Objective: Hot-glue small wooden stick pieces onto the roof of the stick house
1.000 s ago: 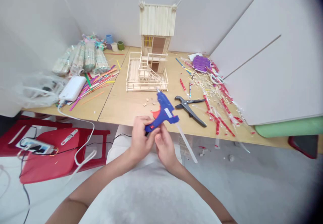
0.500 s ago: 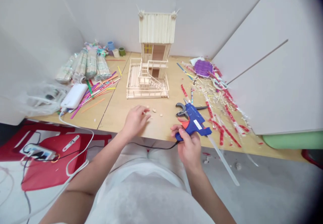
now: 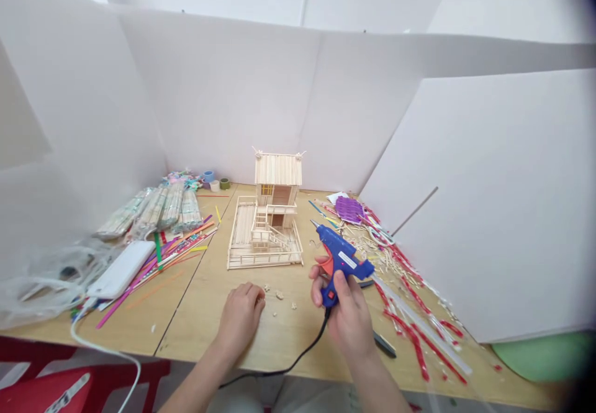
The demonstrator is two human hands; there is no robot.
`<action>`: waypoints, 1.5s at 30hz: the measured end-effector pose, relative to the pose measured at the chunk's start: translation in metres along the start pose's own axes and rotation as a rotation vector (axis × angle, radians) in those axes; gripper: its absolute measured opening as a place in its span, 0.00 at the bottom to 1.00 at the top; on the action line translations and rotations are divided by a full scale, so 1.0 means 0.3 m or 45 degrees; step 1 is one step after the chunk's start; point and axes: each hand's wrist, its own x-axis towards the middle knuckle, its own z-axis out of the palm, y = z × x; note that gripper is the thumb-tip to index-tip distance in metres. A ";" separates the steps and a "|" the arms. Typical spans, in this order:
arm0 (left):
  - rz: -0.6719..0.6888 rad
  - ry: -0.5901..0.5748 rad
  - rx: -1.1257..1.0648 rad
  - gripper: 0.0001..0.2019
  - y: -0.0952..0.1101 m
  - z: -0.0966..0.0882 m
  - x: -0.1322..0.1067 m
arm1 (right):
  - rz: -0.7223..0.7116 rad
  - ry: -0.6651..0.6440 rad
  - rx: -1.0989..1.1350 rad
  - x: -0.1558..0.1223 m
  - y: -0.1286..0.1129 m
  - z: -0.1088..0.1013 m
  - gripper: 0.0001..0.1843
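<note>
Glue gun (image 3: 336,250) is clasped in the right hand (image 3: 350,317) I operate, nozzle (image 3: 316,225) directed away from the grip, presumably keeping heat off skin. The stick house (image 3: 275,210) stands on the table (image 3: 200,304) beyond. I see the left hand (image 3: 241,313) curled beside wood scraps (image 3: 279,295); whether it pinches one, I cannot tell.

No writing is standing out legibly, since the white label (image 3: 346,259) on the blue glue gun (image 3: 329,236) is showing only faint marks too small to read, and the pale strip (image 3: 71,393) on the red stool (image 3: 28,397) is bearing dark, blurred marks, equally unreadable.
</note>
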 end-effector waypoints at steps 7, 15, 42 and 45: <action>0.023 0.245 -0.482 0.07 -0.075 -0.048 -0.011 | -0.033 -0.135 -0.026 0.227 -0.043 0.133 0.26; -0.042 0.458 -0.490 0.12 -0.201 -0.126 -0.062 | -0.079 -0.169 -0.203 0.620 -0.024 0.292 0.37; 0.044 0.603 -0.446 0.12 -0.241 -0.109 -0.068 | -0.236 -0.094 -0.632 0.803 0.130 0.359 0.40; 0.038 0.590 -0.444 0.12 -0.238 -0.113 -0.068 | -0.257 -0.097 -0.672 0.806 0.129 0.355 0.40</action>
